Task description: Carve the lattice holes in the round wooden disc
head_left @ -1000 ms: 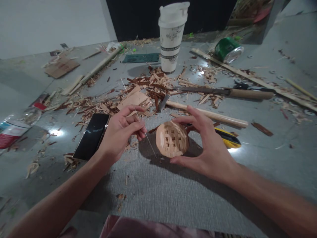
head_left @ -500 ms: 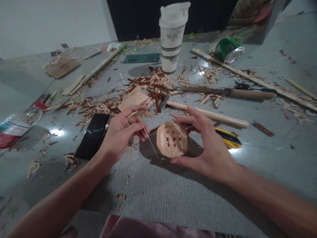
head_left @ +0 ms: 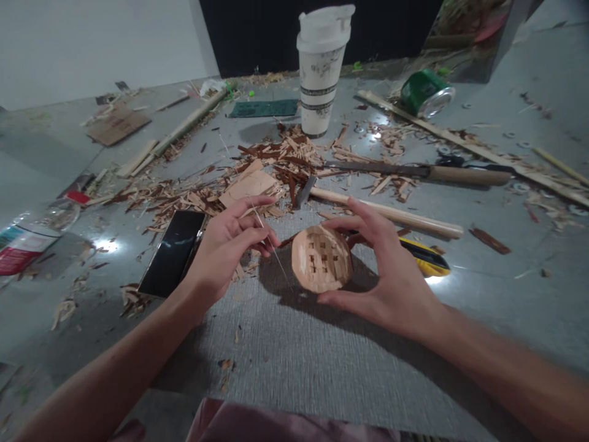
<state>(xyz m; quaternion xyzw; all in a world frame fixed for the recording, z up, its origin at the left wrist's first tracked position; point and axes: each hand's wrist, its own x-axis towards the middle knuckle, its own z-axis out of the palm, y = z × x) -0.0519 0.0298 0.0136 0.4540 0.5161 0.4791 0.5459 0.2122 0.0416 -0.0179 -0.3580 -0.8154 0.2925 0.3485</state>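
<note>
Between the thumb and fingers of my right hand point(head_left: 381, 270) is a round, pale wooden piece point(head_left: 299, 261) with several small square holes cut in its face, turned toward me. My left hand point(head_left: 239, 239) pinches a thin, straight length of wire point(head_left: 280, 263) that slants down toward the wooden piece, its lower end apart from it. Beyond my right hand lies a hammer-like tool with a wooden handle point(head_left: 414, 220). A yellow and black utility knife point(head_left: 426, 256) is partly hidden behind that hand. Beside my left wrist rests a dark phone point(head_left: 172, 255).
Wood shavings point(head_left: 184, 199) are strewn over the grey table point(head_left: 294, 362). Behind them stands a tall white paper cup point(head_left: 317, 86) with a lid. A long wooden-handled blade point(head_left: 469, 175), a green can point(head_left: 426, 92), a wood strip point(head_left: 409, 116) and a plastic bottle point(head_left: 27, 242) lie around.
The lower part of the wire has shifted slightly and looks fainter. Both hands and the wooden piece stay almost where they were.
</note>
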